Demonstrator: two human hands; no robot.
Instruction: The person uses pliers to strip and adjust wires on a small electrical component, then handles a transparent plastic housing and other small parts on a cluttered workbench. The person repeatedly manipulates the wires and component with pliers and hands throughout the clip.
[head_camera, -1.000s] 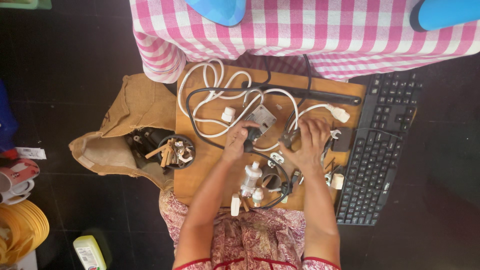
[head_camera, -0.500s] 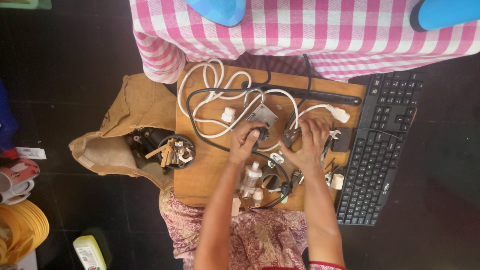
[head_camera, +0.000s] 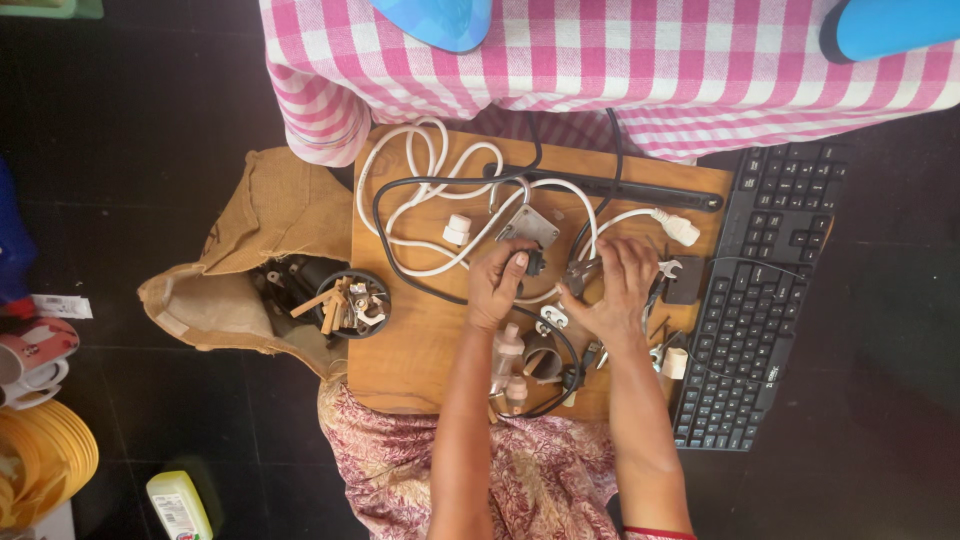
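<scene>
From overhead, at mid-frame, the left hand (head_camera: 498, 285) is curled tight around a small black plug (head_camera: 534, 262) on the wooden board (head_camera: 415, 345), just below a grey metal plate (head_camera: 528, 226). The right hand (head_camera: 612, 290) rests beside it, fingers spread loosely over small parts; whether it grips anything I cannot tell. White cables (head_camera: 430, 190) loop above, and a black keyboard (head_camera: 765, 300) lies right.
</scene>
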